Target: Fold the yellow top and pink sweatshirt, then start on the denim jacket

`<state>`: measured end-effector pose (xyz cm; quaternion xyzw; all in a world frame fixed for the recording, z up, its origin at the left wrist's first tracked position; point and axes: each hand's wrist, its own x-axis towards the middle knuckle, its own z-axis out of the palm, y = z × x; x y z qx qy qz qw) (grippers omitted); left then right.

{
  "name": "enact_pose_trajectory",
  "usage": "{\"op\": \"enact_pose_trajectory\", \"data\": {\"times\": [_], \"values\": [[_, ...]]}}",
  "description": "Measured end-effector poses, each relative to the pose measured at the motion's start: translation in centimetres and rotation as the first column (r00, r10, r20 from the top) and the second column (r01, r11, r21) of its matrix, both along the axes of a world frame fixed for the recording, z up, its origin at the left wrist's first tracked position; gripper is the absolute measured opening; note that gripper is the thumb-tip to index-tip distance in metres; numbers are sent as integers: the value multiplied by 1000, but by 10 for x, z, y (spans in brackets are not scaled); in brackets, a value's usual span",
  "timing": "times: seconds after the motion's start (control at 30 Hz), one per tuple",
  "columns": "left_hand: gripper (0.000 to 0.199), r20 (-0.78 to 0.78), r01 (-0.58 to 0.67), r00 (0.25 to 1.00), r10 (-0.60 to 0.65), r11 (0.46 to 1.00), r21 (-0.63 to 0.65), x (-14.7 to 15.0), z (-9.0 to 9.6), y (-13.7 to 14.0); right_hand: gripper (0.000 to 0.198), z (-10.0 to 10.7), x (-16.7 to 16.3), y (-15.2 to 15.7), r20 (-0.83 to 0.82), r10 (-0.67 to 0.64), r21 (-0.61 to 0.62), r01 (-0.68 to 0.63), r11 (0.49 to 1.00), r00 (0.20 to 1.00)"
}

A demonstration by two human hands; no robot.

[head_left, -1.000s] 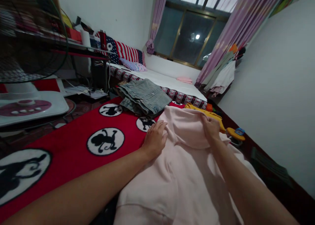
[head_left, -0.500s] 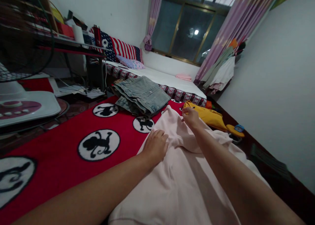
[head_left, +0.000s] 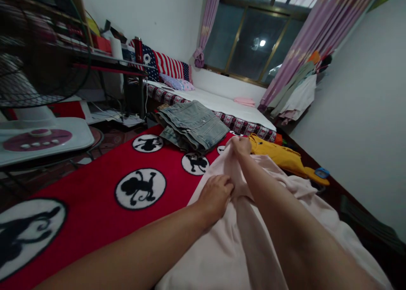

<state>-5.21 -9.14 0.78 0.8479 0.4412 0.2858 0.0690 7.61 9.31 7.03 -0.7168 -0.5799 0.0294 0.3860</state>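
My right hand [head_left: 242, 147] moved leftward, fingers pinching far edge of pale pink soft-cloth garment [head_left: 215, 249], lower centre of frame; far end now gathered narrower. Left hand [head_left: 216, 200] rests on it, fingers bent; pinching, cannot tell.

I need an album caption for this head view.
Right hand gripping pale pink garment, left hand on it, folded denim beyond.

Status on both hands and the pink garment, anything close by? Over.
Right hand gripping pink garment near its far end; left hand on it. Garment creased, partly over red blanket. Denim and yellow garment close beyond.
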Motion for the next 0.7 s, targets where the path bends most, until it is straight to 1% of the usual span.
{"op": "enact_pose_trajectory", "data": {"times": [0.03,0.07,0.1,0.17,0.23,0.27,0.33,0.4,0.43,0.5,0.53,0.57,0.6,0.67,0.7], "values": [[35,16,-10,1000,9,1000,27,0,-1,-1,36,5,1,0,-7,-29,47,30,998,1000],[45,27,-21,999,20,998,51,1,-2,-1,40,8,1,1,-41,-24,92,27,995,999],[54,32,-34,999,32,998,62,2,-3,-1,41,9,1,1,-94,25,119,-14,993,995],[63,15,-58,998,58,998,20,2,-5,1,35,5,-1,-2,-218,199,114,-178,977,955],[65,-27,-93,995,91,993,-79,2,-6,3,28,-6,-2,-10,-311,356,51,-358,932,881],[65,-52,-104,994,99,987,-124,2,-6,4,28,-13,-3,-16,-328,398,9,-419,908,857],[63,-98,-111,991,95,979,-171,1,-4,5,34,-25,-1,-30,-346,451,-52,-497,866,823],[61,-130,-105,988,85,981,-160,0,-2,6,40,-32,2,-47,-347,503,-80,-559,825,792],[60,-139,-105,987,85,983,-148,0,-1,6,42,-33,5,-58,-321,534,-74,-582,810,783],[60,-156,-106,984,85,985,-136,-1,-1,7,41,-32,11,-86,-192,621,3,-633,775,760],[60,-160,-102,984,80,985,-137,-1,-1,8,41,-31,14,-103,-95,678,56,-676,735,729],[60,-163,-97,984,73,985,-144,-1,-2,8,40,-28,18,-122,12,732,102,-729,677,681],[61,-168,-88,984,61,984,-153,-1,-2,9,41,-25,20,-143,113,781,123,-789,602,614],[63,-193,-70,981,35,982,-176,-2,-3,9,45,-19,25,-190,263,854,78,-892,445,448],[64,-204,-71,978,32,980,-184,-2,-3,9,47,-15,26,-214,308,880,13,-926,377,362]]}}
